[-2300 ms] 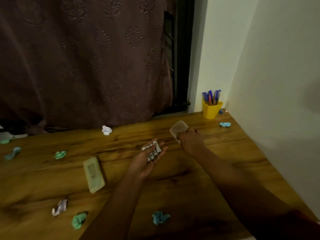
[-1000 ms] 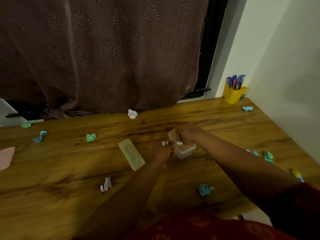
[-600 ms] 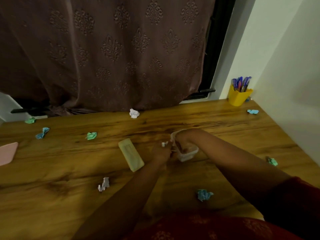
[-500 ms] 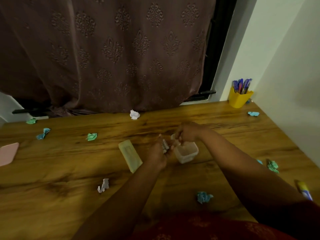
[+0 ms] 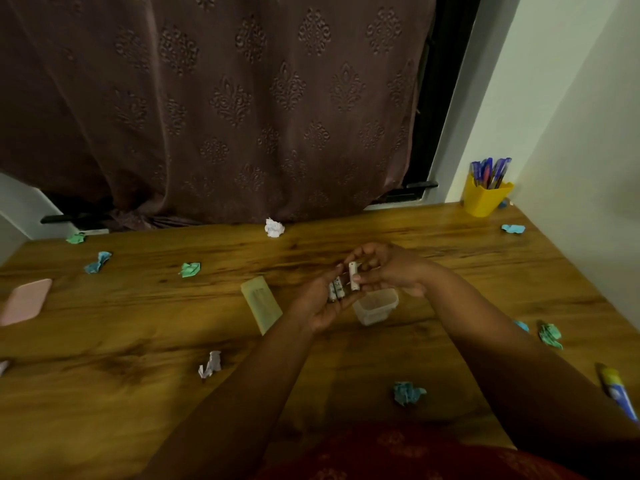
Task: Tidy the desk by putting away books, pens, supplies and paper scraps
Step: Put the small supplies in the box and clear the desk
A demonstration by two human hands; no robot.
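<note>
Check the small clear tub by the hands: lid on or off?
Off. The clear tub stands upright on the desk, mouth open; what looks like its lid lies flat to its left.

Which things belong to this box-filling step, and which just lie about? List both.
In hand:
- small white cylinders: one pinched by right hand, two in left hand
- clear plastic box
- pale green lid

Lying about:
- crumpled paper scraps
- yellow pen cup
- pink flat case
</note>
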